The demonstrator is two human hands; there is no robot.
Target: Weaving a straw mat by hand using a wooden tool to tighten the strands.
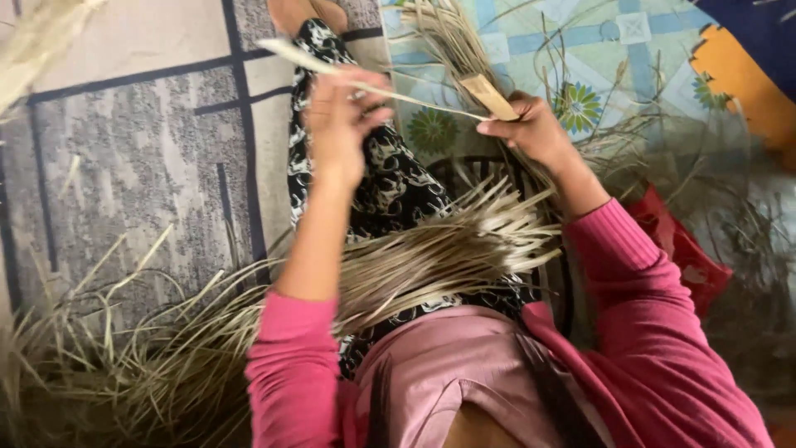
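— Between the fingers point(365, 108) of the left hand point(338, 124): pinched together on a thin pale leaf strip point(390, 90), running from upper left across to the right hand point(531, 129).

— And at the right hand?

— Closed around a flat tan blade-like tool point(489, 96), pressed where the strip meets it; above the knuckles, a bundle of dry palm leaves point(452, 37).

— Below the wrists?

— Across the lap, over black-and-white patterned trousers point(398, 191), a fan of split pale strips point(448, 249), tips pointing right. Pink sleeves point(290, 357) on both arms.

— Farther out?

— Left, on a grey patterned rug point(133, 166), a loose heap of dry leaves point(124, 357). Right, on a blue-green floral mat point(597, 58), more scattered fibres beside a red bag point(680, 249).
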